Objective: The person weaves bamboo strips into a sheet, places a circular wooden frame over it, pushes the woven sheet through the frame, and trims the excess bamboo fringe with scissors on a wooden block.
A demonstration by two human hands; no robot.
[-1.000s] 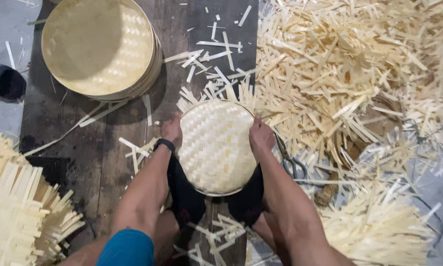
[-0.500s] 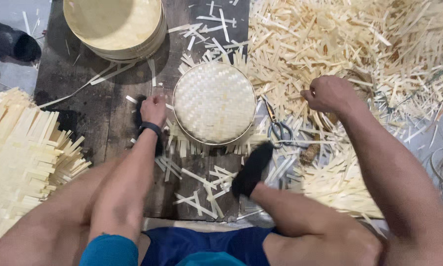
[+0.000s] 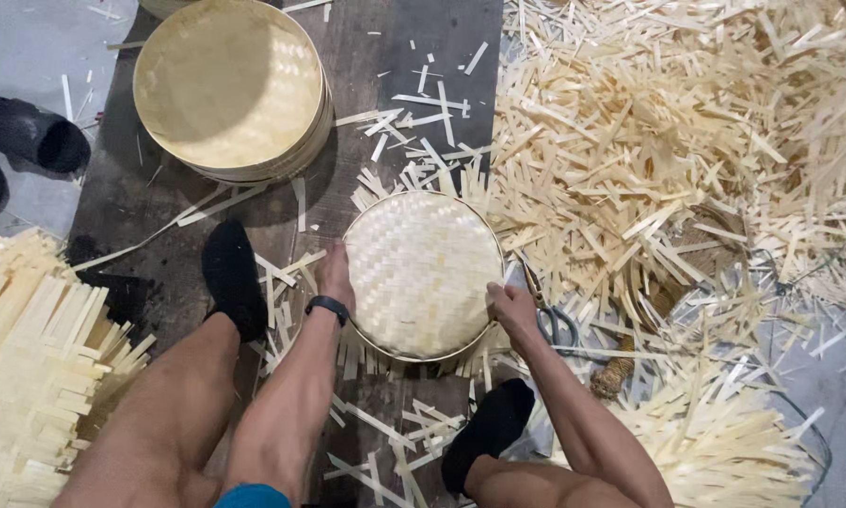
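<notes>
At the far left a pair of black shoes (image 3: 23, 141) sits on the grey floor, off the dark board. Below them lies a thick bundle of pale bamboo strips (image 3: 28, 367), cut to even length and fanned out along the left edge. On the dark wooden board (image 3: 385, 56) toward the top stands a stack of round woven trays (image 3: 230, 89), golden yellow, open side up, the rims lined one over another. No package, label or sign shows anywhere in view.

The person sits with legs spread, a black sock on the left foot (image 3: 233, 277) planted on the board and another on the right foot (image 3: 489, 433) lower down. The left hand (image 3: 335, 275), a black band on the wrist, lies flat with fingers together against the left rim of the round woven bamboo piece (image 3: 423, 273); it presses rather than grips. That piece lies in the middle of the board between the two feet, its pale plaited face up, loose strip ends sticking out all round beneath its rim. The right hand (image 3: 510, 306) is curled at the lower right rim, fingers bent onto the edge; how firmly it holds I cannot tell.

Just beside that hand a pair of scissors (image 3: 550, 325) with dark handles lies among scraps. Further right spreads a big heap of bamboo offcuts (image 3: 686, 160), covering the floor to the picture's edge
</notes>
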